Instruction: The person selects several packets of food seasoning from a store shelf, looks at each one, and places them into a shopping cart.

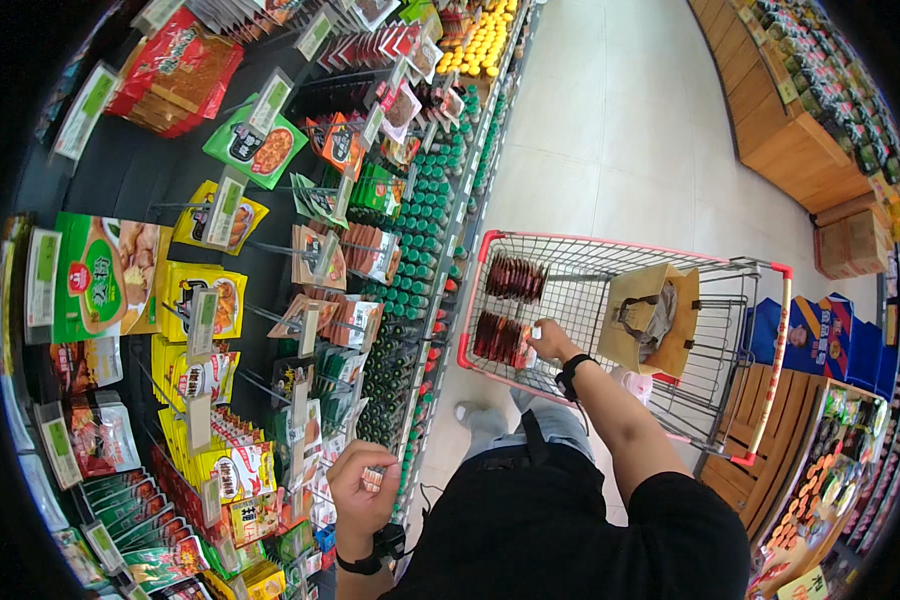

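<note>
My right hand (553,342) reaches into a wire shopping cart (570,294), its curled fingers at the end of a row of dark red packets (496,337). The fingers seem to grip the end packet, though their undersides are hidden. A second row of similar packets (516,279) stands beside it, along the cart's front. Before the shelf hangs my left hand (363,484), fingers curled and thumb bent in. Orange and white print shows through the gap inside its curl; whether it is held or lies behind is unclear.
Pegs on the left shelf (120,176) carry hanging food packets, with price tags jutting out. Bottles with green caps (420,217) line the lower shelf. A brown paper bag (621,322) stands in the cart. To the right are a wooden display (791,146) and a cardboard box (849,244).
</note>
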`<state>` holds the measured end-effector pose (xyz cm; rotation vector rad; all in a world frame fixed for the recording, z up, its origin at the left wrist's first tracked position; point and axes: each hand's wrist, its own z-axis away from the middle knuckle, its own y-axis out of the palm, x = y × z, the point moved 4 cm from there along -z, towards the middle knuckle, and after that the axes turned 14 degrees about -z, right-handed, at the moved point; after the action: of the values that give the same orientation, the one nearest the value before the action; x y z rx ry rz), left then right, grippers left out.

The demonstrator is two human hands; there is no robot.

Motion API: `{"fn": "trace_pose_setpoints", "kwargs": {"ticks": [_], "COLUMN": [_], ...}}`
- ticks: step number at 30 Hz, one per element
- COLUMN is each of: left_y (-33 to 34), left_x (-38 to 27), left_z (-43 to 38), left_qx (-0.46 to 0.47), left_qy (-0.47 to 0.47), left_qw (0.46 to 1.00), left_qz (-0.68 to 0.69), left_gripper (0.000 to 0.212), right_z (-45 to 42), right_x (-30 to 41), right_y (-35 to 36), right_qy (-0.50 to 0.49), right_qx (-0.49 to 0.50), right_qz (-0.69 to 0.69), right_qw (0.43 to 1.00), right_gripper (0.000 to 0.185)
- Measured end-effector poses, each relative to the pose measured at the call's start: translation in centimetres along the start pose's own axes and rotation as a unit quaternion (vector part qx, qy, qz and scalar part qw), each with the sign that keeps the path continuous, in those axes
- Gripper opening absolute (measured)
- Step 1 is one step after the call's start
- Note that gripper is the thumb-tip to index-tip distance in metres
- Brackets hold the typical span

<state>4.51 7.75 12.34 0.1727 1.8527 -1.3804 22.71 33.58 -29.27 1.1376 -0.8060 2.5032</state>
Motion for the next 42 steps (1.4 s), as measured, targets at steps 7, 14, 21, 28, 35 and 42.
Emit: {"fn": "trace_pose_setpoints", "kwargs": {"ticks": [7,14,21,28,35,42], "left_y": [1.7,3.2,4.5,5.5,8.4,10.6], "left_x": [-1.5,-2.4,-3.2,-1.8,5.8,13.1], "left_z": [-1.6,-2.3,-2.7,-2.2,-1.2,-1.2], "left_qx": [0.054,0.08,0.123,0.117,0.202,0.256], "left_qy": [-0.022,-0.104,-0.104,-0.032,-0.03,-0.262], "left_qw": [0.997,0.987,0.985,0.993,0.972,0.866], "left_qz": [-0.055,-0.096,-0.067,-0.001,0.116,0.342], "left_gripper": [0.01,0.013,0.01,0.009,0.014,0.065], "right_z": [-5.5,-9.5,-8.9,-3.2,3.0,11.8], "right_x": [-2.2,-5.2,-7.2,-7.5,-1.4,18.1], "right_y": [-0.7,-0.4,-3.1,-6.8,-7.2,-4.1], "right_qy": [0.074,0.1,0.152,0.277,0.048,0.012], "right_qx": [0.052,0.072,-0.128,-0.185,-0.1,0.119], "right_qz": [-0.064,0.021,-0.274,-0.151,-0.588,-0.747], "right_qw": [0.994,0.992,0.941,0.931,0.802,0.654], "right_gripper": [0.092,0.078,0.053,0.049,0.017,0.017]}}
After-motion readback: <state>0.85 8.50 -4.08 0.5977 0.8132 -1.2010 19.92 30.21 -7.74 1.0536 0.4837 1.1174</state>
